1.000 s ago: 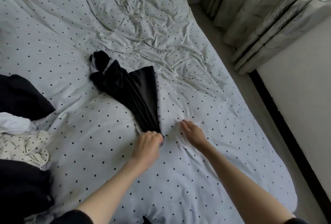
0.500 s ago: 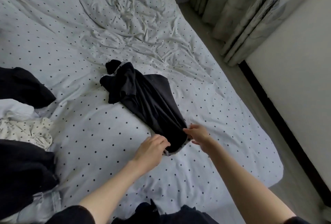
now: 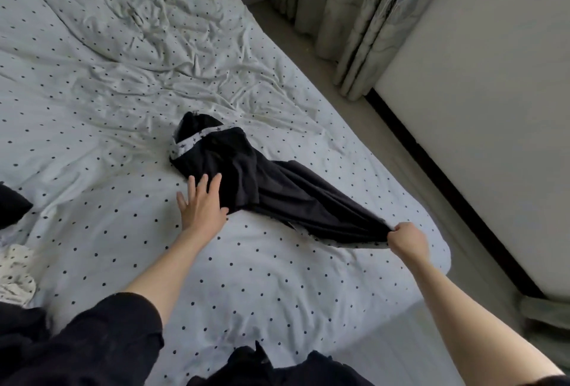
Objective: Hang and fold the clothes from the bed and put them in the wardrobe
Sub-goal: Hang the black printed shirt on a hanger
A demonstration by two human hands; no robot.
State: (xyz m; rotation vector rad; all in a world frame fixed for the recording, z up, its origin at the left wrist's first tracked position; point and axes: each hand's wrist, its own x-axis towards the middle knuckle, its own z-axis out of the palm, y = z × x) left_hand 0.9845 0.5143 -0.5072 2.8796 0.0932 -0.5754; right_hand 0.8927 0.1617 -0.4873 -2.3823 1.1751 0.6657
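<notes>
right hand (image 3: pixel 407 239) fist pinching the near end of the black garment (image 3: pixel 277 191), left hand (image 3: pixel 202 203) flat with fingers spread on its middle; garment stretched across the dotted bed sheet (image 3: pixel 108 108), curtains (image 3: pixel 364 15) beyond

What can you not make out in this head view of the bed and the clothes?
- What kind of black garment it is: bunched up, its end hidden in the right hand.
- The dark clothes and the spotted white cloth: cut off by the left edge.
- The wardrobe: out of view.
</notes>
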